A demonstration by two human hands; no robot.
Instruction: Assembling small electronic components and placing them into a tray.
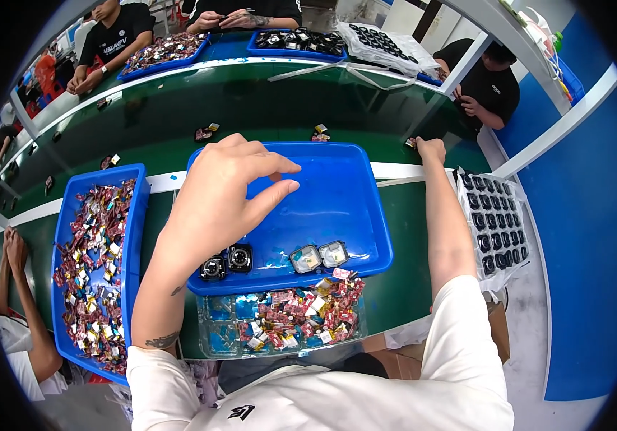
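My left hand (231,188) hovers over the left side of a blue tray (308,201), thumb and forefinger apart with nothing between them. My right arm reaches out past the tray's right side. Over the green belt (265,108), my right hand (433,152) pinches a small red circuit board (412,143). Inside the tray, two black round-lensed modules (239,257) sit near my left wrist, one partly covered by it. Two pale square housings (320,256) lie at the tray's near edge. Several red boards with white and yellow parts (308,316) fill a clear plastic tray in front of me.
A long blue bin (140,215) of red boards stands at left. White foam trays of black housings (497,223) lie at right. Small parts (320,133) rest along the belt. Several people work around it; a metal post (560,136) rises at right.
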